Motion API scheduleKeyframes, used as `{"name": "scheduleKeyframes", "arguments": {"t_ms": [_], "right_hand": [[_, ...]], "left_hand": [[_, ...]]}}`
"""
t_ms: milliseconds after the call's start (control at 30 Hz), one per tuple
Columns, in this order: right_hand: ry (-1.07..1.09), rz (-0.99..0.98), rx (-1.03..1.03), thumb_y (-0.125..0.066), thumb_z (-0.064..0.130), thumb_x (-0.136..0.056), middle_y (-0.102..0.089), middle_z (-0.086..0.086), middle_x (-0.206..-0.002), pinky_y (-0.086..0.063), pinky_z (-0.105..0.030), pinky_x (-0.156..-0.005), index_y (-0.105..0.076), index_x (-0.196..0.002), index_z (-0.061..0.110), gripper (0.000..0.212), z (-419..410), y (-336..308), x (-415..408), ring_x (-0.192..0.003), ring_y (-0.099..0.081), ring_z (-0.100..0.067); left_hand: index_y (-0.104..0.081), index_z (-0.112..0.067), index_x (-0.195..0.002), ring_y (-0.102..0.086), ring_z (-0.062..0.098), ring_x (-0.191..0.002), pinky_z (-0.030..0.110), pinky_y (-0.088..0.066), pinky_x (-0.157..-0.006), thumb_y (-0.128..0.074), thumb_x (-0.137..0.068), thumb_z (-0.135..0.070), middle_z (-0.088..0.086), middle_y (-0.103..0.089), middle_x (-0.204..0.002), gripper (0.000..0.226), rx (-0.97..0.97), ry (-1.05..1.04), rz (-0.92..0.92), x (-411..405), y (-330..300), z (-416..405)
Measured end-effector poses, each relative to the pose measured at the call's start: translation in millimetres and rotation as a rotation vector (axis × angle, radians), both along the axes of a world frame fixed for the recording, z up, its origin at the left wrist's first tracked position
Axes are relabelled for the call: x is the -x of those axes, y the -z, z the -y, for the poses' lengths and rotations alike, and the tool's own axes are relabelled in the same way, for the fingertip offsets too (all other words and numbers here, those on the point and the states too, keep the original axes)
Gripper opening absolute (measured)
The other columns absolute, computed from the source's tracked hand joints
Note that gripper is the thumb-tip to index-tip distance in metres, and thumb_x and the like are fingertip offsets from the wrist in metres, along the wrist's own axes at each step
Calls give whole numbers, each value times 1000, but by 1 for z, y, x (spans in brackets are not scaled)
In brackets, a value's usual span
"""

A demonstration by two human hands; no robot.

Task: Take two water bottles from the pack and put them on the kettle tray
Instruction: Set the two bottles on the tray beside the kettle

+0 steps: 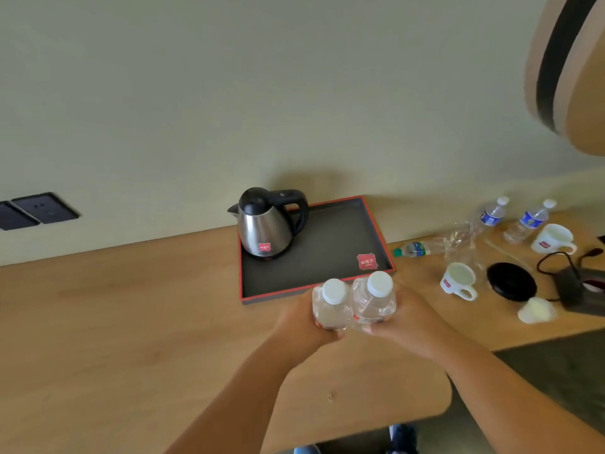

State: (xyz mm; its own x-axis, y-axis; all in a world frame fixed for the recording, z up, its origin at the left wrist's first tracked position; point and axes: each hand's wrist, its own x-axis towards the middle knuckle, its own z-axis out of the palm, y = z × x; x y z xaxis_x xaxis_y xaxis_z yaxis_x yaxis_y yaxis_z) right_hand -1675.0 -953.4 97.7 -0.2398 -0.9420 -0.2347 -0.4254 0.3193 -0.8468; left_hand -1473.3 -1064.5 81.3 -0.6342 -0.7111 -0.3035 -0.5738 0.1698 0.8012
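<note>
Two clear water bottles with white caps stand side by side in my hands, just in front of the tray's near edge. My left hand (299, 322) grips the left bottle (330, 306). My right hand (409, 319) grips the right bottle (375, 299). The kettle tray (330, 244) is dark grey with a red rim and lies on the wooden desk (131, 322). A steel kettle (266, 224) with a black lid and handle stands in the tray's far left corner. The bottles' lower parts are hidden by my fingers.
To the right of the tray lie a fallen bottle (414, 249) and crumpled clear plastic wrap (461, 239). Two upright blue-labelled bottles (492, 214) (530, 221), two white mugs (458, 281) (553, 239), a black round base (510, 281) and cables are further right. Wall sockets (36, 211) are at far left.
</note>
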Motion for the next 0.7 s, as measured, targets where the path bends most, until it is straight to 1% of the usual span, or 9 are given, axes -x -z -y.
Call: {"name": "scheduleKeyframes", "arguments": {"t_ms": [67, 133, 200, 333, 467, 533, 600, 667, 700], "right_hand": [[-1, -21, -37, -86, 5, -73, -79, 22, -104, -52, -4, -77, -71, -114, 39, 55, 10, 12, 5, -97, -73, 6], [10, -8, -67, -85, 2, -71, -77, 28, -101, -49, 0, -72, -71, -108, 43, 57, 18, 23, 12, -94, -72, 10], [13, -2, -98, -85, 0, -69, -77, 28, -100, -51, -5, -72, -69, -104, 44, 58, 24, 34, 16, -92, -72, 10], [-3, 22, -142, -83, 3, -68, -80, 8, -103, -58, -28, -86, -69, -115, 34, 58, 28, 53, 16, -96, -75, -7], [28, 45, -128, -81, 5, -71, -77, 11, -103, -57, -20, -80, -66, -111, 38, 54, 23, 66, 9, -93, -73, -4], [37, 44, -127, -80, 9, -72, -75, 15, -101, -55, -15, -75, -63, -108, 42, 52, 20, 68, 7, -90, -72, -3], [43, 56, -138, -81, 12, -72, -75, 15, -102, -55, -16, -76, -62, -110, 43, 52, 19, 67, 7, -91, -72, -2], [49, 78, -172, -81, 11, -72, -76, 12, -104, -60, -27, -84, -62, -114, 42, 55, 20, 63, 8, -95, -73, -6], [46, 89, -194, -81, 10, -72, -77, 10, -106, -61, -35, -89, -62, -117, 39, 57, 21, 59, 9, -98, -74, -9]], "left_hand": [[-67, -33, -106, -72, 21, -99, 48, -59, -91, -82, -64, -33, -7, -77, -101, 44, -23, -46, 19, 7, 16, 5], [-67, -33, -104, -71, 18, -94, 39, -60, -85, -80, -63, -40, -10, -76, -97, 43, -20, -70, 76, 14, 28, 8], [-66, -32, -102, -67, 13, -84, 29, -56, -74, -76, -61, -47, -13, -72, -88, 45, -20, -83, 129, 19, 38, 8], [-66, -24, -109, -59, 7, -76, 21, -46, -69, -78, -62, -39, -21, -64, -77, 51, -114, -140, 128, 20, 59, 5], [-64, -25, -105, -53, -5, -62, 14, -40, -60, -75, -61, -41, -29, -60, -64, 48, -153, -188, 100, 19, 69, 1], [-64, -24, -109, -55, -5, -66, 14, -42, -62, -75, -61, -41, -29, -61, -69, 51, -160, -198, 76, 20, 73, 0], [-62, -26, -114, -58, -3, -72, 7, -41, -62, -75, -64, -39, -24, -63, -78, 53, -158, -196, 82, 22, 74, 0], [-56, -30, -124, -62, 6, -82, 4, -42, -67, -79, -70, -31, -19, -65, -86, 59, -135, -176, 91, 24, 70, 0], [-46, -34, -138, -65, 12, -91, 7, -46, -77, -82, -72, -25, -16, -67, -94, 76, -140, -151, 78, 24, 65, 1]]}}
